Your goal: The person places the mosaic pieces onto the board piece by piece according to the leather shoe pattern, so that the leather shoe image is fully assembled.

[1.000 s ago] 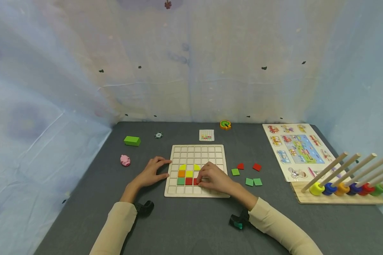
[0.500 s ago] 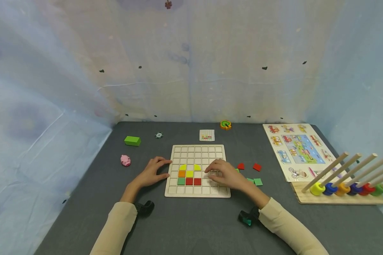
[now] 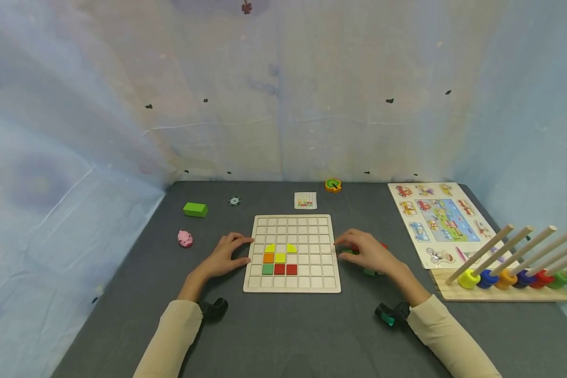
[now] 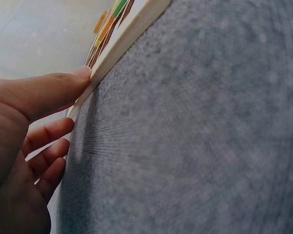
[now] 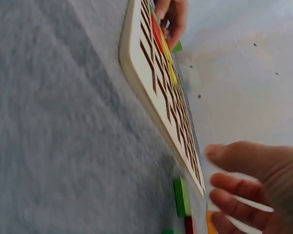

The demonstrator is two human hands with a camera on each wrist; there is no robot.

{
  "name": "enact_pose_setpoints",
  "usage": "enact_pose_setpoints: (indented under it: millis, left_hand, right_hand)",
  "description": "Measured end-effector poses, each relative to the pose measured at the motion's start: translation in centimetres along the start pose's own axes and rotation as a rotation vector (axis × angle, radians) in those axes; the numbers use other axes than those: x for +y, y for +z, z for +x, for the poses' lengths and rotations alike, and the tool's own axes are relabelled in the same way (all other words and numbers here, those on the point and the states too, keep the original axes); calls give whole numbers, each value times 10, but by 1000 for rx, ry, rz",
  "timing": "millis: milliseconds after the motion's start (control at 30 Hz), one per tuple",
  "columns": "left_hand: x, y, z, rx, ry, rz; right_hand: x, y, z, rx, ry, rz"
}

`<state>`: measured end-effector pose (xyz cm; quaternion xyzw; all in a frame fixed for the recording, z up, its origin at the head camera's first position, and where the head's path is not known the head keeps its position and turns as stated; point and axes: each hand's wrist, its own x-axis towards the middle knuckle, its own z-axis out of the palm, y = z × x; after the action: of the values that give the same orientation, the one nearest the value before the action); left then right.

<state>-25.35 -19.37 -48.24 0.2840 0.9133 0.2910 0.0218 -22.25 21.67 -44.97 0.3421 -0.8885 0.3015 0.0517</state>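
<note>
A wooden grid board (image 3: pixel 314 260) lies in the middle of the table. Set in its cells are an orange tile (image 3: pixel 268 258), a green tile (image 3: pixel 268 269), two red tiles (image 3: pixel 291 270), a yellow square (image 3: pixel 280 258) and two curved yellow tiles (image 3: pixel 291 248). My left hand (image 3: pixel 223 255) rests its thumb and fingertips against the board's left edge, fingers extended. Just off the right edge hovers my right hand (image 3: pixel 368 253), fingers relaxed and holding nothing, above loose red and green tiles that it partly hides. A loose green tile (image 5: pixel 181 197) shows beneath it in the right wrist view.
Behind the board lies a small pattern card (image 3: pixel 305 200), with a tree-shaped piece (image 3: pixel 333 185) beside it. A green block (image 3: pixel 196 210), a pink pig (image 3: pixel 185 239) and a round chip (image 3: pixel 234 201) lie left. At right are a picture puzzle (image 3: pixel 446 252) and a peg stand (image 3: pixel 501 294).
My right hand has let go of the red tile, now lying in its cell, and moved right, off the board to the loose tiles. The left hand has stayed put.
</note>
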Motion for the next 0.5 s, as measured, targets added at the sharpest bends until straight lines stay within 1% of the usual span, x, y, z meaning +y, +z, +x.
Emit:
enact_pose_setpoints:
  millis: [133,233,400,500]
  left_hand:
    - [0,0,0,2,-2,-6]
    - [0,0,0,3,1,-7]
    - [-1,0,0,0,2,-6]
    - [-1,0,0,-2,0,1]
  right_hand:
    - [5,-5,-5,-65,38,-64]
    - [10,-5,-8,-90,51,-90]
    - [17,0,-9,-87,44,-98]
    - [18,1,-7,-58,35,-105]
